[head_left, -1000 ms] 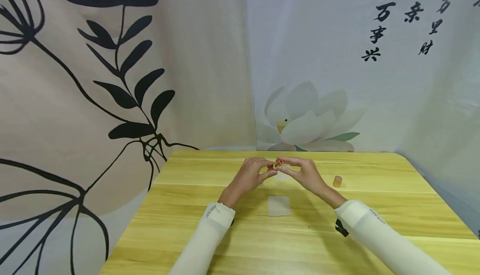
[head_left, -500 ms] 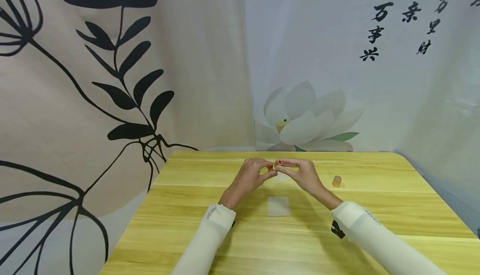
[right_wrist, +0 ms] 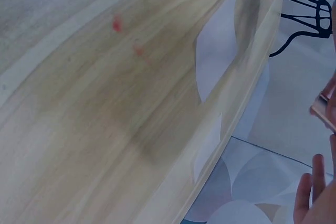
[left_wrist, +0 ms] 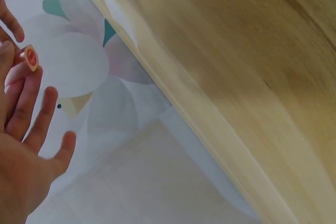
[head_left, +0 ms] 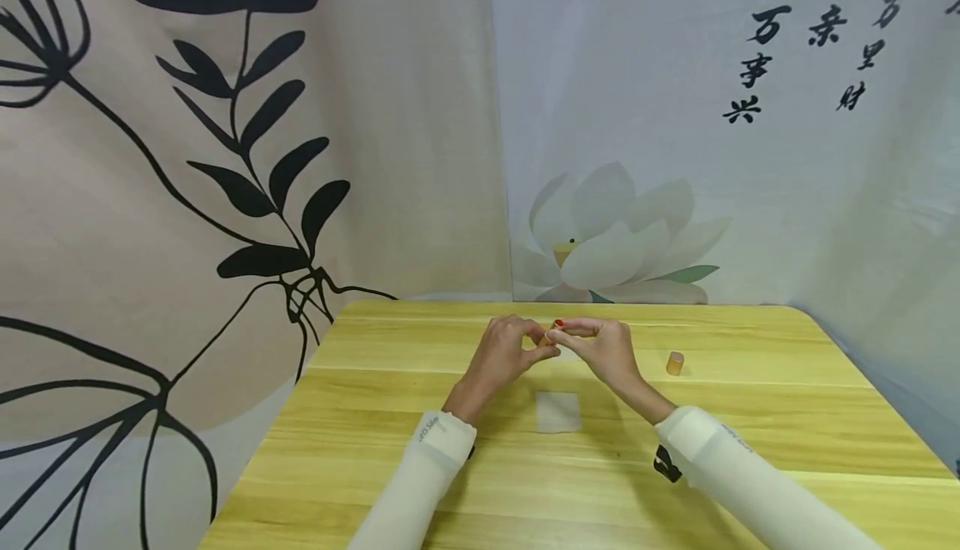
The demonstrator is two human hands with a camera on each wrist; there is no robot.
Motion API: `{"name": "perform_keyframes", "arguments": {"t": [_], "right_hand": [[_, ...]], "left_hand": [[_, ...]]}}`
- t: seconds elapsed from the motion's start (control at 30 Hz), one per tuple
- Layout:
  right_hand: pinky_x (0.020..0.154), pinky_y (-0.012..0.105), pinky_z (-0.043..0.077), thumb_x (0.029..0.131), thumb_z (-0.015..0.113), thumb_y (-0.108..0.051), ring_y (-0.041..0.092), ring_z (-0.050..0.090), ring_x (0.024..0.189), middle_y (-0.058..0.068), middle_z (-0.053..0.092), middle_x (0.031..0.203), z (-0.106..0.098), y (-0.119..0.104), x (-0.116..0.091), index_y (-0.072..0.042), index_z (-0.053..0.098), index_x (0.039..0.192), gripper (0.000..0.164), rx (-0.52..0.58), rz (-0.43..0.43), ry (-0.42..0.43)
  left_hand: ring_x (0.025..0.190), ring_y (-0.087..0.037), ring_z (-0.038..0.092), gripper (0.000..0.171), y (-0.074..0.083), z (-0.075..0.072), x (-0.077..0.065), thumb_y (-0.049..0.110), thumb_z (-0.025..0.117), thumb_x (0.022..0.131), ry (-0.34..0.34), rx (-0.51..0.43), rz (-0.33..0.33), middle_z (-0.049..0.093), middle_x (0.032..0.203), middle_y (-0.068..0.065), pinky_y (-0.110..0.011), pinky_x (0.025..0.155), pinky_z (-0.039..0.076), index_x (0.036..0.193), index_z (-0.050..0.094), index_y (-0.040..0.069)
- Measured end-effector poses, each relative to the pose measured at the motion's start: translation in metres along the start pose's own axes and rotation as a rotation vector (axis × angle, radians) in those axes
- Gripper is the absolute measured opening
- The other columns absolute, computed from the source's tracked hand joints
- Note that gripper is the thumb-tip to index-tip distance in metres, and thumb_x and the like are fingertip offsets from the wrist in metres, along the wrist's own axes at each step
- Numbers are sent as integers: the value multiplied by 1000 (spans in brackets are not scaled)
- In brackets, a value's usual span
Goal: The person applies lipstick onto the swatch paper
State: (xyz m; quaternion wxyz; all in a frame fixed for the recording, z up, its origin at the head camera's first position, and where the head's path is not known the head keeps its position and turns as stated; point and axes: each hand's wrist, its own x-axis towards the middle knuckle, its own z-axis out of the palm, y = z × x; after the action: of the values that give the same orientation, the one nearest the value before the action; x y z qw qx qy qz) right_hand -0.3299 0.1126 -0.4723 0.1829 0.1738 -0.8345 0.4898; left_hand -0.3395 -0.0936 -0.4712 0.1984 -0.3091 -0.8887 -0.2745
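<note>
Fingertips of my left hand (head_left: 498, 354) and right hand (head_left: 611, 354) meet above the far part of the table, both pinching a small orange-brown stamp (head_left: 547, 338). Its red end shows at the top, beside the right fingers. In the left wrist view the stamp (left_wrist: 31, 58) turns an oval reddish face with a pale rim toward the camera. The right wrist view catches only an edge of the stamp (right_wrist: 321, 111) among fingers. Fingers cover most of its body, so I cannot tell whether it is one piece or two.
A small orange-gold cylinder (head_left: 675, 363) with a pinkish top stands on the wooden table (head_left: 360, 450), right of the hands. A white paper square (head_left: 557, 412) lies nearer me; another paper (right_wrist: 208, 150) lies by the far edge. Red smudges (right_wrist: 116, 24) mark the right wrist view.
The hands have drawn slightly closer together, the right forearm shifting left. The stamp's end, earlier seen as a red ring, now shows as a solid red spot.
</note>
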Motion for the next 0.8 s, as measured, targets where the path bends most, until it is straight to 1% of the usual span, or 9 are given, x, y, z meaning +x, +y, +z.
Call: {"name": "perform_keyframes", "arguments": {"t": [0.03, 0.1, 0.17, 0.2, 0.3, 0.4, 0.53, 0.6, 0.8], "right_hand": [[84, 51, 60, 87, 86, -30, 30, 77, 92, 6, 80, 96, 0, -1, 0, -7, 83, 105, 30, 3, 3, -3], [84, 51, 60, 87, 86, -31, 32, 76, 94, 8, 80, 98, -2, -2, -1, -6, 82, 106, 31, 21, 14, -15], [82, 48, 61, 88, 85, -31, 33, 76, 96, 8, 79, 100, -4, -3, -1, -6, 82, 108, 32, 39, 24, -26], [81, 46, 61, 88, 85, -32, 33, 76, 96, 7, 79, 100, -5, -3, -1, -6, 82, 108, 32, 44, 26, -27], [76, 40, 62, 88, 85, -32, 33, 76, 97, 7, 79, 101, -5, -2, 0, -7, 82, 108, 32, 54, 28, -32], [77, 40, 62, 88, 85, -33, 32, 76, 96, 7, 79, 101, -5, -1, -1, -7, 82, 108, 33, 39, 26, -35], [78, 45, 62, 89, 85, -32, 31, 76, 94, 8, 79, 100, -5, -1, -2, -7, 82, 107, 32, 18, 40, -33], [77, 46, 62, 88, 85, -32, 30, 76, 93, 8, 79, 99, -5, -2, -1, -7, 82, 106, 31, 12, 46, -26], [73, 38, 62, 88, 86, -33, 27, 77, 93, 7, 80, 99, -5, -3, 1, -8, 83, 106, 31, 13, 55, -19]], "left_hand": [[95, -13, 69, 32, 0, 0, -1, 43, 80, 90, -21, -18, -3, 77, 99, 7, -40, 97, 52, 108, 82, 16], [107, -15, 69, 36, -1, -2, -2, 40, 75, 96, -82, -80, 0, 76, 115, 5, -38, 98, 53, 123, 77, 16], [122, -16, 65, 39, -1, -4, -4, 35, 69, 102, -149, -139, -4, 71, 130, 4, -37, 103, 52, 136, 70, 18], [126, -16, 62, 40, -1, -5, -4, 33, 67, 103, -174, -162, -6, 68, 135, 4, -37, 104, 51, 141, 66, 19], [128, -15, 61, 38, -2, -6, -6, 27, 63, 107, -209, -199, 0, 66, 139, 3, -37, 105, 51, 143, 64, 19], [122, -15, 65, 34, -2, -6, -6, 25, 64, 106, -197, -195, 10, 69, 134, 2, -35, 101, 53, 139, 68, 17], [112, -13, 69, 30, -3, -6, -6, 25, 71, 101, -160, -185, 10, 75, 121, 2, -32, 95, 56, 130, 74, 16], [109, -12, 70, 28, -3, -6, -5, 26, 74, 99, -136, -179, 9, 77, 115, 3, -31, 93, 56, 126, 76, 17], [101, -10, 72, 24, -3, -3, -2, 28, 79, 94, -61, -158, 18, 79, 105, 5, -32, 90, 58, 116, 80, 17]]}}
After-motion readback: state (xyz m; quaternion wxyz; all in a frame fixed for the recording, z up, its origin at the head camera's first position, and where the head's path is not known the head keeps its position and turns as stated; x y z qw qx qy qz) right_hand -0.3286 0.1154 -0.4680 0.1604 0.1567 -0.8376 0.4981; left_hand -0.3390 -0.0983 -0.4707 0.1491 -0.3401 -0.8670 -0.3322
